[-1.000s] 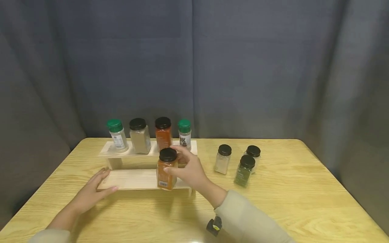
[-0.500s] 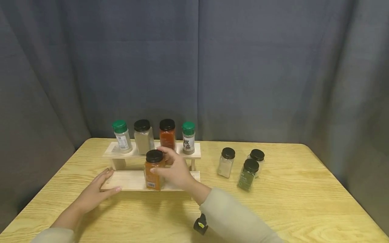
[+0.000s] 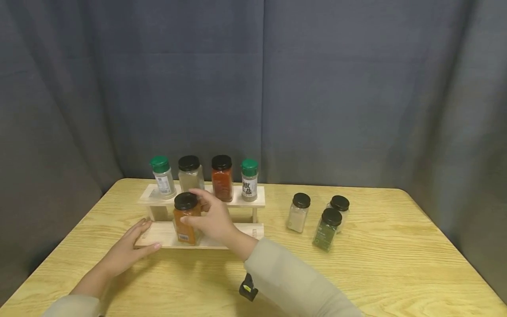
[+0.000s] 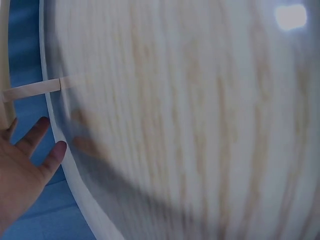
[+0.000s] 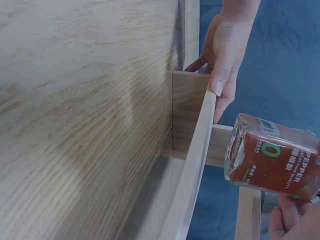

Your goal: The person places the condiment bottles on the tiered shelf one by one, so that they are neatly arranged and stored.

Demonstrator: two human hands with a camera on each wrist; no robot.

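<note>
My right hand [image 3: 215, 222] holds a square spice jar [image 3: 188, 236] of orange-red powder with a black lid, thumb in front and fingers behind. The jar is upright over the lower shelf [image 3: 158, 233] of a two-step wooden rack; in the right wrist view its label reads PEPPER and its base looks apart from the board. My left hand [image 3: 124, 252] rests on the left end of that shelf, thumb at the front edge; the left wrist view shows this hand [image 4: 22, 172] with fingers spread. On the upper shelf [image 3: 259, 199] stand several jars, the tan one [image 3: 192, 179] partly hidden.
Two green-capped shakers [image 3: 164, 182] [image 3: 249, 187] flank the upper row, with a red jar [image 3: 222, 185] between. Right of the rack, a pale jar [image 3: 297, 218], a green herb jar [image 3: 325, 235] and another black-lidded jar [image 3: 343, 215] stand on the wooden table [image 3: 388, 255].
The right hand has carried the orange-red jar leftward along the lower shelf. My left hand has kept its place on the rack. The head view has shifted slightly.
</note>
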